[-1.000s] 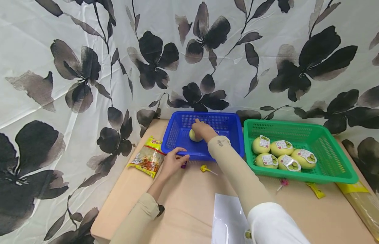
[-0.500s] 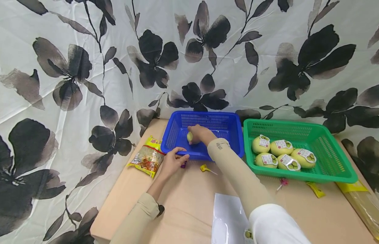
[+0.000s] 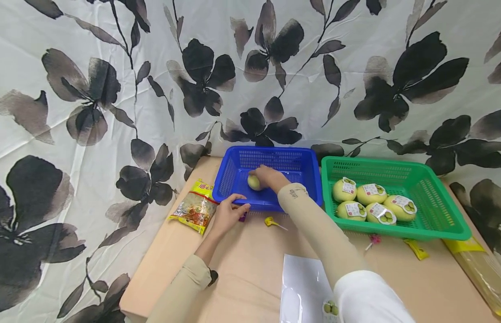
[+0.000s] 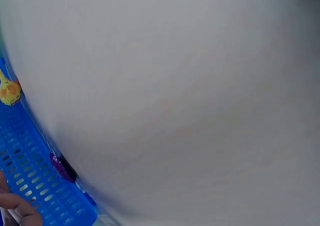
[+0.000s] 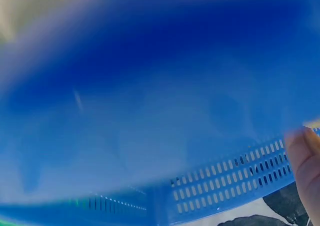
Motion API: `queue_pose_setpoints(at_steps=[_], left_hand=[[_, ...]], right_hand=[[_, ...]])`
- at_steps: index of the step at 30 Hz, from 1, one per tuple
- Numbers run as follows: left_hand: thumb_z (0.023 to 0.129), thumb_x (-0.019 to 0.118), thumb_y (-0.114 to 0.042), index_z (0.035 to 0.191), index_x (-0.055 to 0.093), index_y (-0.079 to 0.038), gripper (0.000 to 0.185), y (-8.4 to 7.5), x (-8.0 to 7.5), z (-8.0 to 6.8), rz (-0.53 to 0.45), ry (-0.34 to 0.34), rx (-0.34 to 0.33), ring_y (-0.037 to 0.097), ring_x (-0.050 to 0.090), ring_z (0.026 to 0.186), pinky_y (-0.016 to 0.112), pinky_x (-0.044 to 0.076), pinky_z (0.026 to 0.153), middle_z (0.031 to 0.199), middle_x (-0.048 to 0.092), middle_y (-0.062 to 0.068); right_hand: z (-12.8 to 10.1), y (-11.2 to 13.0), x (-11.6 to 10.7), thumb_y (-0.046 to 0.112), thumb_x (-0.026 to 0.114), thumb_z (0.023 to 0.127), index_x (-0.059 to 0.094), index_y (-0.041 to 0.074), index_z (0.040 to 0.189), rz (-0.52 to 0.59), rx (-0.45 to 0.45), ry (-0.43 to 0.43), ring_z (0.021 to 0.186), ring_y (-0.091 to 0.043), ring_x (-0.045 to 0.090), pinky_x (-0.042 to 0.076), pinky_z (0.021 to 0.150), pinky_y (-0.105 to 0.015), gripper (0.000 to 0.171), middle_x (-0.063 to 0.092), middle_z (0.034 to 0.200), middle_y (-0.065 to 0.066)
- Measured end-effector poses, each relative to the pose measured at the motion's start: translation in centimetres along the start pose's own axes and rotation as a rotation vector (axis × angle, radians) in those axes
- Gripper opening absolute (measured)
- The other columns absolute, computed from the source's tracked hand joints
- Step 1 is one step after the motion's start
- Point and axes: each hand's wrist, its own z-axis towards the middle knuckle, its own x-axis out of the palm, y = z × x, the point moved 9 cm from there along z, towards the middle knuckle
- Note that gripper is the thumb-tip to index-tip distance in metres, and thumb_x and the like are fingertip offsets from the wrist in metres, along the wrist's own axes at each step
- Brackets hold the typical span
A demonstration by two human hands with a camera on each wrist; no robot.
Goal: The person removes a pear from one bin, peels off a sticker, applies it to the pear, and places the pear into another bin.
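Note:
Inside the blue basket (image 3: 228, 179), my right hand (image 3: 268, 176) grips a pale yellow-green melon (image 3: 254, 182), its fingers over the right side of the fruit. The hand hides part of the melon. My left hand (image 3: 230, 214) holds the basket's near rim by its left corner, the thumb and fingers at the edge. Some of its fingers (image 4: 20, 211) show beside the perforated wall in the left wrist view. In the right wrist view, only a few right-hand fingers (image 5: 307, 161) and a sliver of the melon appear at the right edge.
Right of the blue basket stands a green basket (image 3: 444, 206) with several labelled melons (image 3: 371, 194). A yellow food packet (image 3: 195, 206) lies to the left. Nearer are a yellow lollipop (image 3: 270, 221), a pink lollipop (image 3: 374, 240), a yellow-wrapped sweet (image 3: 416, 249) and a white sheet (image 3: 300, 287).
My right hand has shifted slightly toward me and left inside the blue basket, and the melon has turned and moved a little with it. My left hand stays at the rim.

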Motion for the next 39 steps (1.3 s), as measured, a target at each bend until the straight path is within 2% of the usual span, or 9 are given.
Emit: queue_pose_setpoints(at_steps=[4, 8, 13, 15, 19, 23, 27, 31, 39], left_hand=[[0.094, 0.079, -0.015, 0.118, 0.070, -0.004, 0.028, 0.1, 0.4, 0.0, -0.025, 0.006, -0.003, 0.041, 0.076, 0.089, 0.040, 0.063, 0.067, 0.094, 0.078, 0.018], [0.094, 0.078, -0.013, 0.116, 0.070, -0.004, 0.026, 0.2, 0.6, -0.2, -0.063, 0.014, 0.002, 0.045, 0.074, 0.090, 0.048, 0.063, 0.070, 0.094, 0.077, 0.020], [0.094, 0.078, -0.013, 0.116, 0.070, -0.004, 0.025, 0.2, 0.5, -0.5, -0.071, 0.012, 0.003, 0.047, 0.074, 0.089, 0.059, 0.061, 0.073, 0.092, 0.077, 0.021], [0.094, 0.078, -0.013, 0.115, 0.070, -0.005, 0.024, 0.2, 0.5, -0.5, -0.066, 0.010, 0.008, 0.046, 0.074, 0.088, 0.058, 0.061, 0.073, 0.091, 0.077, 0.019], [0.095, 0.078, -0.014, 0.115, 0.070, -0.005, 0.024, 0.1, 0.5, -0.5, -0.051, 0.007, 0.015, 0.045, 0.074, 0.088, 0.054, 0.062, 0.071, 0.090, 0.077, 0.018], [0.095, 0.078, -0.016, 0.115, 0.070, -0.007, 0.024, 0.1, 0.3, -0.5, -0.030, 0.000, 0.002, 0.043, 0.075, 0.088, 0.040, 0.063, 0.065, 0.090, 0.077, 0.017], [0.095, 0.078, -0.016, 0.115, 0.070, -0.007, 0.023, 0.1, 0.2, -0.5, -0.014, -0.008, 0.005, 0.040, 0.076, 0.087, 0.026, 0.058, 0.060, 0.090, 0.077, 0.016], [0.095, 0.077, -0.015, 0.115, 0.070, -0.005, 0.023, -0.1, 0.1, -0.5, -0.023, -0.009, 0.013, 0.041, 0.075, 0.087, 0.030, 0.059, 0.061, 0.090, 0.077, 0.017], [0.095, 0.077, -0.016, 0.116, 0.070, -0.006, 0.024, -0.3, 0.1, -0.3, -0.027, -0.005, 0.011, 0.041, 0.075, 0.089, 0.035, 0.061, 0.064, 0.092, 0.077, 0.017]], right_hand=[[-0.1, -0.3, 0.8, 0.012, 0.060, 0.105, 0.036, 0.024, 0.162, 0.021, 0.004, 0.019, 0.154, -0.036, 0.036, 0.030, 0.126, -0.052, 0.063, 0.043, 0.163, -0.017], [-0.1, -0.8, 1.1, 0.011, 0.055, 0.107, 0.031, 0.017, 0.164, 0.028, 0.018, -0.007, 0.152, -0.036, 0.039, 0.032, 0.126, -0.051, 0.062, 0.042, 0.162, -0.020], [-0.4, -0.8, 1.4, 0.018, 0.060, 0.106, 0.037, 0.020, 0.162, 0.056, 0.020, -0.009, 0.150, -0.036, 0.042, 0.037, 0.122, -0.054, 0.060, 0.043, 0.161, -0.021], [-0.5, -0.5, 1.2, 0.019, 0.064, 0.104, 0.042, 0.020, 0.159, 0.061, 0.004, -0.027, 0.146, -0.036, 0.047, 0.040, 0.120, -0.053, 0.059, 0.048, 0.157, -0.020], [-0.8, -0.2, 0.4, 0.018, 0.071, 0.100, 0.047, 0.012, 0.154, 0.087, -0.009, -0.081, 0.136, -0.034, 0.057, 0.045, 0.116, -0.049, 0.059, 0.059, 0.145, -0.020], [-0.7, -0.9, 0.4, 0.021, 0.073, 0.099, 0.056, 0.000, 0.140, 0.144, 0.053, -0.098, 0.119, -0.031, 0.064, 0.051, 0.108, -0.045, 0.049, 0.066, 0.130, -0.019], [-0.6, -1.3, 0.5, 0.025, 0.077, 0.096, 0.061, -0.001, 0.128, 0.178, 0.082, -0.107, 0.111, -0.029, 0.065, 0.052, 0.106, -0.043, 0.045, 0.069, 0.122, -0.017], [-0.7, -1.4, 0.3, 0.027, 0.081, 0.092, 0.060, -0.001, 0.127, 0.232, 0.082, -0.115, 0.111, -0.030, 0.066, 0.054, 0.104, -0.043, 0.049, 0.069, 0.122, -0.018], [-0.9, -2.1, 0.2, 0.029, 0.086, 0.088, 0.070, -0.004, 0.120, 0.377, 0.125, -0.119, 0.093, -0.027, 0.074, 0.060, 0.084, -0.033, 0.049, 0.075, 0.112, -0.018]])
